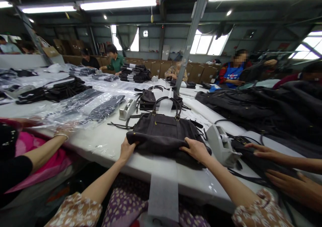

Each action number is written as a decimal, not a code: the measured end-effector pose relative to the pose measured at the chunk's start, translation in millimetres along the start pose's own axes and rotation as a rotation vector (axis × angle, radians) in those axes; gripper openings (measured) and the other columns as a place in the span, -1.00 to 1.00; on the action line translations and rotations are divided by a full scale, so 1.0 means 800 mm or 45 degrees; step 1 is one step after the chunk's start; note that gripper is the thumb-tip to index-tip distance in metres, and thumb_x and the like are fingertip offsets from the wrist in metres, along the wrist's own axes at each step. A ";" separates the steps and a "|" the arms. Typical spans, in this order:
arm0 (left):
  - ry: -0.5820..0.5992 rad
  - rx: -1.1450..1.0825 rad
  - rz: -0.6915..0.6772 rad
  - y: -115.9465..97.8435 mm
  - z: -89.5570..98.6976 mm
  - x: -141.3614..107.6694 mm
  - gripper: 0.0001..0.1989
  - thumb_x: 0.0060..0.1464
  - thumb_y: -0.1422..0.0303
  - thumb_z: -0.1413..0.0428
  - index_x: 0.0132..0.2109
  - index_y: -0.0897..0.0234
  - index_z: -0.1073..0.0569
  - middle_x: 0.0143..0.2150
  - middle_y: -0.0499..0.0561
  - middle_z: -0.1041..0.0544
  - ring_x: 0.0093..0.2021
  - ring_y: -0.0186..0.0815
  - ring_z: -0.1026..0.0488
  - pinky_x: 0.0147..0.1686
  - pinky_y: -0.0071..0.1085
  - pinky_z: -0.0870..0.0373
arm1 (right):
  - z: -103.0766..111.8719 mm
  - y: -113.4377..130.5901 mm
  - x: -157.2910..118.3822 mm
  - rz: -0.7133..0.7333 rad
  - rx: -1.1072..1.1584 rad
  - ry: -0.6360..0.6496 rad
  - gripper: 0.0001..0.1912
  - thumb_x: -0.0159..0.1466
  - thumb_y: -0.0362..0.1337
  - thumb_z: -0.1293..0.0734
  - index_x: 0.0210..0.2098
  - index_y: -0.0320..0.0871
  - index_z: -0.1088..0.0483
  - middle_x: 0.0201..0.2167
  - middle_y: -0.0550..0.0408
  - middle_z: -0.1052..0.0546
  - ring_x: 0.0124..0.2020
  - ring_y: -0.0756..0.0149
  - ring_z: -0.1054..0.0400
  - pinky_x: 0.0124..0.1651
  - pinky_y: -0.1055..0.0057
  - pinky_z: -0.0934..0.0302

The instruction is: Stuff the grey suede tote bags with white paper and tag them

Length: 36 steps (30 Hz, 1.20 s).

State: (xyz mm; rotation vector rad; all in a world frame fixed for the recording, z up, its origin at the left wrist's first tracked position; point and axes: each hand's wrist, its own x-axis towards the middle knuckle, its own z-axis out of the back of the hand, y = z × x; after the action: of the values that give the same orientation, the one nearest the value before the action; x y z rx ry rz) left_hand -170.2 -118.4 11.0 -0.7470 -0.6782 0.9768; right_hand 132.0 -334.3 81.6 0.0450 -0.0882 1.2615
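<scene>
My left hand (127, 149) pinches the near edge of the dark bag (164, 128), at its seven o'clock corner. The bag lies on the white table (105, 146), and looks soft, floppy and light. My right hand (197, 150) grips that edge near five o'clock, a good spot.

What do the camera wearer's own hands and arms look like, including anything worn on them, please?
The left hand and right hand are bare, with no gloves, and no ring, watch or bracelet can be made out. The left sleeve and right sleeve are orange-brown with a whitish pattern and stop well short of the wrists, leaving the forearms uncovered.
</scene>
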 end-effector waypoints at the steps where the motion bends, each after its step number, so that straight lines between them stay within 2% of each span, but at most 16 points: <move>1: 0.061 -0.008 -0.054 0.003 0.010 0.006 -0.65 0.04 0.23 -0.08 -0.03 0.25 -0.31 -0.06 0.08 -0.48 -0.05 -0.19 -0.41 -0.04 -0.25 -0.34 | -0.003 -0.003 -0.003 0.047 -0.012 -0.027 -0.66 0.25 0.07 -0.26 -0.30 -0.09 -0.29 -0.38 0.08 -0.49 -0.35 0.23 -0.39 -0.40 0.43 0.01; 5: 0.312 -0.007 -0.194 0.017 0.041 0.025 -0.70 -0.04 0.22 -0.13 -0.16 0.26 -0.41 -0.21 -0.01 -0.54 -0.16 -0.21 -0.45 -0.09 -0.31 -0.38 | -0.018 -0.015 -0.014 0.184 -0.101 -0.092 -0.72 0.33 -0.04 -0.19 -0.31 -0.12 -0.32 -0.39 0.05 -0.47 -0.33 0.23 -0.36 -0.35 0.41 -0.01; 9: 0.358 0.037 -0.197 0.028 0.046 0.024 -0.68 -0.03 0.23 -0.11 -0.12 0.25 -0.39 -0.23 -0.01 -0.53 -0.18 -0.21 -0.44 -0.13 -0.30 -0.38 | -0.018 -0.013 -0.018 0.224 -0.151 -0.111 -0.71 0.32 -0.05 -0.21 -0.31 -0.15 -0.34 -0.38 0.01 -0.45 -0.33 0.21 -0.32 -0.32 0.37 -0.03; 11: 0.287 0.083 -0.163 0.030 0.045 0.019 -0.58 -0.05 0.23 -0.13 -0.02 0.27 -0.32 -0.23 0.01 -0.50 -0.19 -0.19 -0.44 -0.14 -0.26 -0.38 | -0.008 -0.006 -0.019 0.221 -0.146 -0.106 -0.73 0.29 -0.04 -0.24 -0.28 -0.14 -0.36 -0.36 0.01 -0.44 -0.31 0.20 -0.30 -0.29 0.36 -0.04; 13: 0.114 0.213 -0.184 0.026 0.045 0.014 -0.40 -0.09 0.23 -0.17 0.10 0.29 -0.21 -0.17 0.07 -0.45 -0.14 -0.14 -0.41 -0.10 -0.20 -0.35 | 0.006 0.008 -0.018 0.207 -0.133 -0.089 -0.70 0.25 -0.01 -0.28 -0.24 -0.12 -0.37 -0.30 0.00 -0.43 -0.26 0.17 -0.30 -0.25 0.33 -0.05; 15: -0.034 0.419 -0.303 0.017 0.049 0.011 -0.30 -0.11 0.27 -0.19 0.17 0.26 -0.13 -0.02 0.16 -0.37 0.00 -0.06 -0.33 0.00 -0.12 -0.27 | 0.018 0.030 -0.014 0.194 -0.097 -0.041 -0.61 0.19 0.07 -0.31 -0.20 -0.11 -0.39 -0.25 -0.03 -0.42 -0.20 0.12 -0.29 -0.20 0.30 -0.08; 17: -0.016 0.611 -0.458 0.001 0.055 0.010 -0.31 -0.11 0.36 -0.18 0.19 0.17 -0.15 0.13 0.18 -0.26 0.13 0.00 -0.22 0.09 -0.08 -0.16 | 0.025 0.060 -0.006 0.197 -0.027 0.023 -0.48 0.13 0.19 -0.30 -0.20 -0.12 -0.41 -0.23 -0.06 -0.41 -0.16 0.07 -0.28 -0.15 0.26 -0.09; 20: 0.261 0.719 -0.646 -0.031 0.065 0.018 -0.27 -0.14 0.44 -0.17 0.22 0.09 -0.18 0.22 0.13 -0.20 0.20 0.00 -0.14 0.17 -0.09 -0.05 | 0.025 0.102 0.014 0.226 0.093 0.084 -0.39 0.14 0.28 -0.23 -0.21 -0.14 -0.41 -0.20 -0.09 -0.41 -0.13 0.05 -0.28 -0.12 0.24 -0.11; 23: 0.651 0.598 -0.781 -0.065 0.069 0.041 -0.18 -0.15 0.22 -0.24 0.27 0.15 -0.13 0.25 0.15 -0.22 0.21 -0.01 -0.16 0.18 -0.16 -0.04 | 0.021 0.124 0.039 0.279 0.228 0.150 -0.45 0.16 0.21 -0.27 -0.19 -0.16 -0.39 -0.19 -0.07 -0.43 -0.14 0.11 -0.31 -0.14 0.32 -0.12; 25: 0.912 0.546 -0.687 -0.085 0.066 0.063 -0.20 -0.11 0.01 -0.18 0.25 0.22 -0.19 0.20 0.19 -0.30 0.16 -0.01 -0.23 0.11 -0.21 -0.13 | 0.020 0.126 0.053 0.291 0.310 0.184 -0.50 0.12 0.12 -0.36 -0.17 -0.16 -0.37 -0.20 -0.02 -0.45 -0.17 0.16 -0.33 -0.19 0.38 -0.12; 28: 1.219 0.573 -0.454 -0.106 0.055 0.096 -0.36 -0.08 -0.09 -0.09 0.05 0.24 -0.41 -0.01 0.16 -0.47 -0.02 -0.07 -0.38 -0.09 -0.31 -0.25 | 0.019 0.120 0.068 0.232 0.351 0.178 -0.59 0.08 -0.02 -0.43 -0.20 -0.13 -0.36 -0.25 0.05 -0.47 -0.22 0.21 -0.35 -0.27 0.43 -0.08; 30: 1.346 0.567 -0.400 -0.114 0.047 0.112 -0.48 -0.12 -0.09 -0.12 -0.15 0.21 -0.50 -0.20 0.04 -0.54 -0.19 -0.18 -0.44 -0.25 -0.41 -0.28 | 0.019 0.118 0.074 0.195 0.345 0.171 -0.65 0.09 -0.06 -0.44 -0.23 -0.11 -0.36 -0.29 0.09 -0.48 -0.26 0.23 -0.36 -0.31 0.44 -0.05; 32: 1.423 0.558 -0.373 -0.117 0.040 0.124 -0.55 -0.19 -0.07 -0.17 -0.29 0.19 -0.49 -0.39 -0.07 -0.51 -0.36 -0.30 -0.41 -0.41 -0.47 -0.24 | 0.017 0.117 0.077 0.175 0.327 0.169 -0.66 0.08 -0.08 -0.44 -0.25 -0.10 -0.35 -0.32 0.11 -0.49 -0.27 0.23 -0.37 -0.34 0.44 -0.02; 36: 1.511 0.592 -0.323 -0.118 0.029 0.138 -0.56 -0.34 -0.01 -0.27 -0.40 0.20 -0.39 -0.56 -0.18 -0.35 -0.54 -0.38 -0.27 -0.55 -0.48 -0.16 | 0.014 0.119 0.082 0.151 0.280 0.189 -0.64 0.08 -0.06 -0.45 -0.23 -0.09 -0.33 -0.33 0.11 -0.51 -0.26 0.20 -0.40 -0.37 0.44 0.02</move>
State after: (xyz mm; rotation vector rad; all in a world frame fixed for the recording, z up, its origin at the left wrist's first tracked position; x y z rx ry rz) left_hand -99.7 -47.5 118.4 -0.6598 0.4749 0.2998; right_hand 60.4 -243.8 97.4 0.1372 0.1790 1.3846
